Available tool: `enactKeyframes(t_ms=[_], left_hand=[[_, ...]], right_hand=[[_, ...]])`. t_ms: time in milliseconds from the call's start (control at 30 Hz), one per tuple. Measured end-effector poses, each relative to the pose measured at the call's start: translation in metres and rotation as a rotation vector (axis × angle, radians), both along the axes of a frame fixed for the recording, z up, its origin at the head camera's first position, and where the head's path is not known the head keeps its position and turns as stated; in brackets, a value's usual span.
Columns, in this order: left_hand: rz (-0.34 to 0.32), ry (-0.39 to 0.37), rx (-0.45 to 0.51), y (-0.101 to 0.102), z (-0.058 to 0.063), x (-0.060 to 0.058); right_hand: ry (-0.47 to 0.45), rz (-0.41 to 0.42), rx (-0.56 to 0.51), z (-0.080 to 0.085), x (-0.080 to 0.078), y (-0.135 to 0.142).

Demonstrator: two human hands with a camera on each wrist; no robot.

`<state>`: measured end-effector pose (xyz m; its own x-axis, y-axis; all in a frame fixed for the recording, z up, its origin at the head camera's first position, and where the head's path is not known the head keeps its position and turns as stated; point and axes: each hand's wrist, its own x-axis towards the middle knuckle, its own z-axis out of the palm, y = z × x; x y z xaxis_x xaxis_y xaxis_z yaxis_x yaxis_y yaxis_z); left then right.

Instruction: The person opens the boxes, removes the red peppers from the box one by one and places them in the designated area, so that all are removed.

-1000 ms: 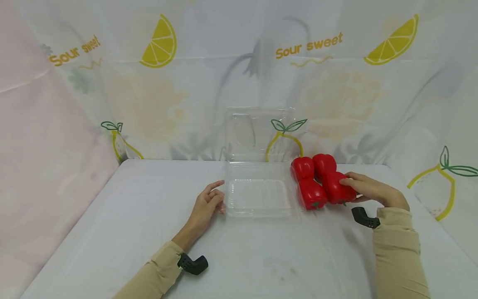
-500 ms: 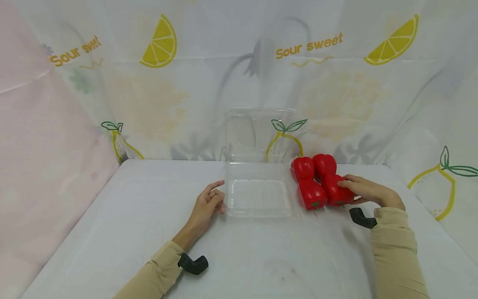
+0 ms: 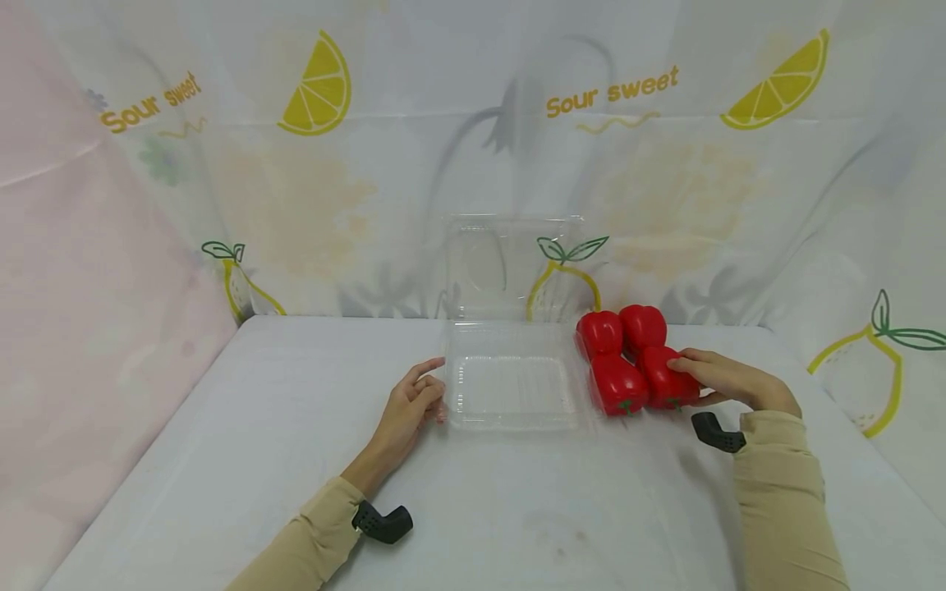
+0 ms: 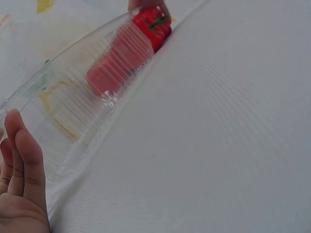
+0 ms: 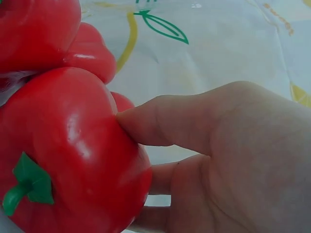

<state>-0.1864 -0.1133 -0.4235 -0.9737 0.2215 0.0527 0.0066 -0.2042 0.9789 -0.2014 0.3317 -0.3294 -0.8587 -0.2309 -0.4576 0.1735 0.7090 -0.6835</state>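
In the head view a transparent plastic clamshell box point(image 3: 513, 386) stands mid-table with its lid point(image 3: 480, 271) raised at the back. My left hand point(image 3: 410, 402) is at the box's left wall, its relaxed fingers at the plastic; the left wrist view shows this hand point(image 4: 22, 179) by the box's near end. To the right of the box several red bell peppers cluster in two rows. My right hand point(image 3: 732, 377) grips the front right bell pepper point(image 3: 665, 377). The right wrist view has the thumb against this pepper point(image 5: 73, 141), with other fingers partly hidden behind it.
The other bell peppers are the front left pepper point(image 3: 617, 384), the back left pepper point(image 3: 599, 332) and the back right pepper point(image 3: 643, 327). A white cloth covers the table point(image 3: 502, 509). Behind it hangs a lemon-print curtain point(image 3: 414, 189).
My right hand has shifted slightly left and down with the front right bell pepper, bringing it against the front left one. It holds still lately. My left hand has not moved.
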Motion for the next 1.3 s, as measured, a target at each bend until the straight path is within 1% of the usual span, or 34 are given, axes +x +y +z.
enactKeyframes(t_ms=[233, 300, 400, 533, 633, 767, 833, 967, 1133, 1233, 1300], left_hand=[[-0.017, 0.020, 0.017, 0.000, 0.001, 0.002], [-0.021, 0.021, 0.019, 0.001, 0.001, 0.002], [-0.023, 0.015, 0.020, 0.001, 0.001, 0.004], [-0.028, 0.006, 0.022, 0.002, 0.001, 0.005], [-0.028, 0.007, 0.030, 0.001, 0.001, 0.006], [-0.022, 0.017, 0.035, 0.001, 0.000, 0.006], [-0.014, 0.025, 0.033, 0.001, 0.000, 0.006], [0.001, 0.050, 0.000, 0.002, -0.001, 0.005], [0.066, 0.058, -0.044, 0.005, -0.004, 0.006], [0.107, 0.060, -0.046, 0.005, -0.005, 0.006], [0.122, 0.065, -0.047, 0.005, -0.006, 0.005]], right_hand=[[0.010, 0.018, 0.014, -0.001, -0.001, 0.000], [0.028, 0.019, 0.021, -0.001, -0.002, 0.001], [0.091, 0.031, 0.041, -0.001, -0.001, 0.001], [0.222, 0.039, 0.077, 0.001, 0.004, 0.001], [0.305, 0.037, 0.104, 0.005, 0.007, -0.002], [0.362, 0.038, 0.133, 0.010, 0.008, -0.009], [0.381, 0.038, 0.141, 0.012, 0.007, -0.012], [0.396, 0.047, 0.152, 0.013, 0.005, -0.013], [0.417, 0.058, 0.198, 0.013, 0.007, -0.010], [0.456, 0.054, 0.210, 0.015, 0.008, -0.008], [0.484, 0.055, 0.203, 0.018, 0.009, -0.007]])
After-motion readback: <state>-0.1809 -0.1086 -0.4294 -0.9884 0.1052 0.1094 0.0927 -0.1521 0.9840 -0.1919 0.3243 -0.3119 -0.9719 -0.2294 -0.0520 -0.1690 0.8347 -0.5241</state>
